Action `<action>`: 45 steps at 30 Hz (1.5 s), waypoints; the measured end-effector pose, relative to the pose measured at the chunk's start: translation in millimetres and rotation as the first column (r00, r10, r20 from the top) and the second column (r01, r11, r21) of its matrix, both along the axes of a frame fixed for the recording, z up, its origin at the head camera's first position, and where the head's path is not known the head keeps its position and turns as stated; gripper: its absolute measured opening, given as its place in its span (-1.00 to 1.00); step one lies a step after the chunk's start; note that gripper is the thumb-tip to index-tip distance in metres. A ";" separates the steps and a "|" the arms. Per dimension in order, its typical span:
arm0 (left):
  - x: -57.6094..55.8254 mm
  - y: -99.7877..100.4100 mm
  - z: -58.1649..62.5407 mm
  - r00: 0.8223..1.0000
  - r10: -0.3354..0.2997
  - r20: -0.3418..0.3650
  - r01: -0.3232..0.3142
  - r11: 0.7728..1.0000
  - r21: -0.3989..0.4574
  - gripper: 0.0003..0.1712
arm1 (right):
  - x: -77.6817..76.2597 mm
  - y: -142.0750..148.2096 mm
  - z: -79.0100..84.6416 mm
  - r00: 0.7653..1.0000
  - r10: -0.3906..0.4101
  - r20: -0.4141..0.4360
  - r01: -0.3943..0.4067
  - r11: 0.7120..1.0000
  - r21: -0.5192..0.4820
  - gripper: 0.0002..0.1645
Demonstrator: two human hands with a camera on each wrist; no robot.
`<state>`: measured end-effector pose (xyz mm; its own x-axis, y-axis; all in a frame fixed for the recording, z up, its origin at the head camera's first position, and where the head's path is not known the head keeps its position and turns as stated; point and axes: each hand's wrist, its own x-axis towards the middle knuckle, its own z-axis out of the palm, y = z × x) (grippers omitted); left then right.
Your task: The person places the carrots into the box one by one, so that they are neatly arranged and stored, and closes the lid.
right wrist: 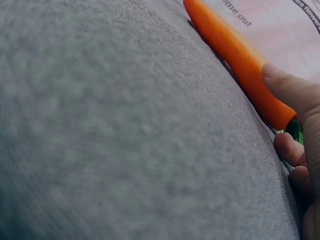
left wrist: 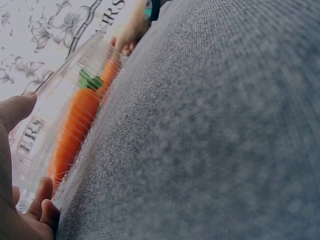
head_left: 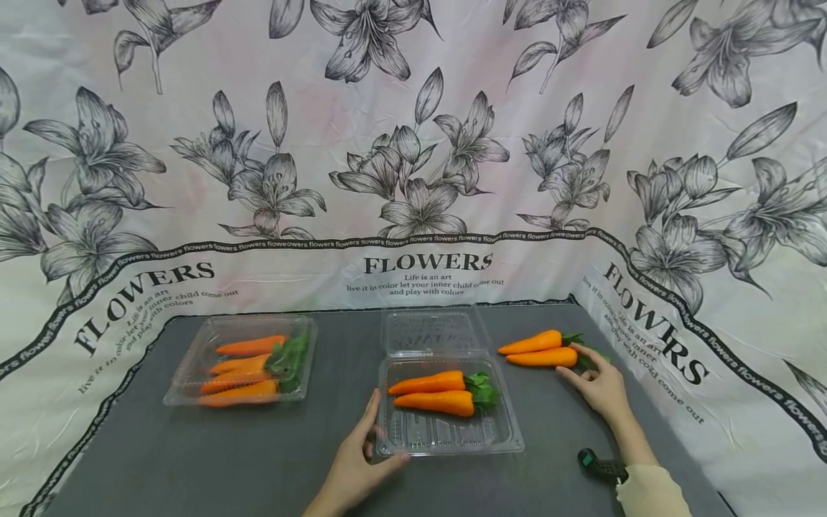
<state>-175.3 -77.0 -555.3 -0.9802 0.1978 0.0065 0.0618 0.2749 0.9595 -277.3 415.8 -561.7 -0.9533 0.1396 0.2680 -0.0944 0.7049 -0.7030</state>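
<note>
A hinged clear plastic box [head_left: 439, 438] stands with its lid [head_left: 433, 332] folded back. Inside it lie two orange carrots [head_left: 433, 403] with green leaf tops. My left hand [head_left: 363, 459] rests at the box's front left corner, fingers along the left side and thumb at the front edge. To the right, two more carrots [head_left: 533, 341] lie side by side on the table. At their leafy end is my right hand [head_left: 601, 384]; in the right wrist view its thumb lies on the nearer carrot [right wrist: 235, 55], with fingers curled by the green top [right wrist: 295, 131].
A closed clear box [head_left: 300, 391] with several carrots inside stands at the left of the grey table [head_left: 258, 459]. Behind the table hangs a white cloth [head_left: 426, 208] printed with flowers and lettering. A black strap device [head_left: 601, 467] is on the right wrist.
</note>
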 end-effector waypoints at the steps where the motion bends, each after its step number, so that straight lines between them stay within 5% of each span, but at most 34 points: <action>1: 0.0 0.1 0.1 1.000 0.000 0.001 0.000 1.000 0.001 0.28 | 0.0 0.8 -0.2 1.000 0.005 0.002 -0.005 1.000 0.000 -0.23; 17: 0.5 -1.9 2.0 1.000 -0.015 0.015 0.015 1.000 -0.002 0.30 | 5.5 6.1 2.9 0.989 0.115 0.093 -0.115 0.993 0.004 -0.38; 30: -0.4 -1.8 0.1 1.000 -0.028 0.001 0.028 1.000 0.012 0.30 | 6.8 8.1 6.5 0.980 0.179 0.082 -0.176 0.983 -0.044 -0.41; 45: -0.1 -1.7 1.9 1.000 -0.025 0.003 0.025 1.000 0.000 0.31 | 13.4 5.3 6.6 0.987 0.160 -0.010 -0.160 0.975 -0.157 -0.45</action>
